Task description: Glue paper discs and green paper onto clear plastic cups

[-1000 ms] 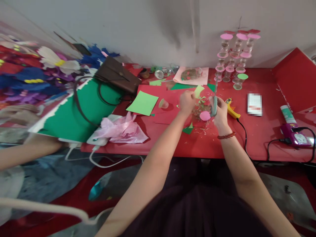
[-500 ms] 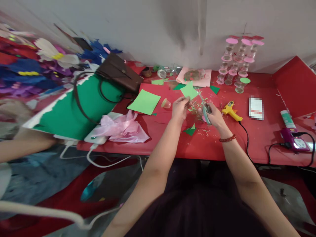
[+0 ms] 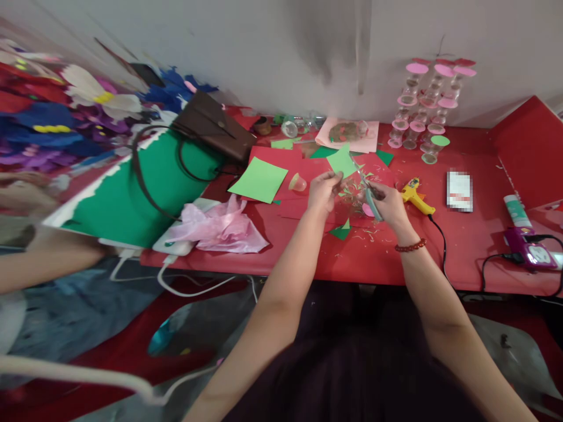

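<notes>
Between the fingers of my left hand (image 3: 325, 190) is a small light-green piece of paper (image 3: 340, 161), held by its lower edge. My right hand (image 3: 387, 205) grips a pair of scissors (image 3: 373, 202) with pale green handles. The blades point up and left and meet the paper's right edge. Below both hands, thin paper scraps (image 3: 352, 189) lie scattered over red paper. Left of my left hand are a small plastic cup (image 3: 298, 182) and a larger light-green sheet (image 3: 259, 180).
A yellow glue gun (image 3: 416, 197) lies right of my hands, its cord running off the front edge. Hanging plastic cups with pink discs (image 3: 417, 111) stand at the back. On the left are a pink plastic bag (image 3: 224, 225), a brown handbag (image 3: 215, 126) and another person's arm (image 3: 53, 264).
The scissor blades have come to the paper's right edge, and the paper has turned slightly. The view has shifted a little.
</notes>
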